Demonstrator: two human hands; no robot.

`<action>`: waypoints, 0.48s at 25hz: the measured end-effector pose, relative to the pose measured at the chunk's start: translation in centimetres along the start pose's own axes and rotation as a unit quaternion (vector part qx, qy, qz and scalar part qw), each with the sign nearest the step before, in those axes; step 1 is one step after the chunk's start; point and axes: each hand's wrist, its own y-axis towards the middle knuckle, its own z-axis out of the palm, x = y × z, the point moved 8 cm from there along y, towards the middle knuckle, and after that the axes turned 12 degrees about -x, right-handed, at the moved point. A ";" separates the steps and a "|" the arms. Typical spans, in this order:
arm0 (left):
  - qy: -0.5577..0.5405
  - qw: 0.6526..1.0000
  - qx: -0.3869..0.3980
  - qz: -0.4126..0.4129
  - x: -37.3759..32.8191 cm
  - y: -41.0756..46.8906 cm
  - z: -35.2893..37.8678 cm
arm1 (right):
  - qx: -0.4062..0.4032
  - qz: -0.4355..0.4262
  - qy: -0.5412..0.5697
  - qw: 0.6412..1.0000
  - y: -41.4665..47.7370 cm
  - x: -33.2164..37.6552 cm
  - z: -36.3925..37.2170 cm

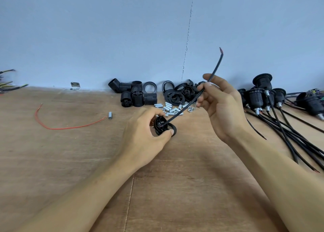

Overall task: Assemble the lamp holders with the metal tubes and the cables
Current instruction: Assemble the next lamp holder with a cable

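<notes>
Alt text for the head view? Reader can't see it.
A person's left hand grips a black lamp holder at a wooden table while the right hand pinches a black cable running up out of it. Loose holder parts and metal tubes lie behind, finished assemblies at right, a red wire at left.

left hand, right hand and forearms bare.

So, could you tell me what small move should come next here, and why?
Probably the right hand should draw the black cable a little further through the lamp holder, with the left hand steadying it. The cable already enters the holder's open end, the left hand grips the holder, and the right hand pinches the cable partway along.
</notes>
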 end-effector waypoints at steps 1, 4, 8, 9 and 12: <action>-0.001 1.000 -0.003 -0.004 0.0 0.0 -0.1 | -0.012 -0.016 -0.015 1.000 0.0 0.2 -0.3; -0.001 1.000 -0.006 -0.013 -0.1 0.0 -0.1 | -0.032 -0.040 -0.038 0.998 -0.1 0.4 -0.5; 0.004 1.000 0.001 -0.020 -0.1 0.0 -0.2 | -0.044 -0.032 -0.015 0.998 -0.1 0.3 -0.6; 0.005 1.000 0.002 -0.022 -0.1 0.0 -0.2 | -0.045 -0.027 -0.011 0.999 -0.1 0.3 -0.7; 0.004 1.000 -0.001 -0.027 -0.2 0.0 -0.3 | -0.043 -0.022 -0.017 0.999 -0.3 -0.1 -0.5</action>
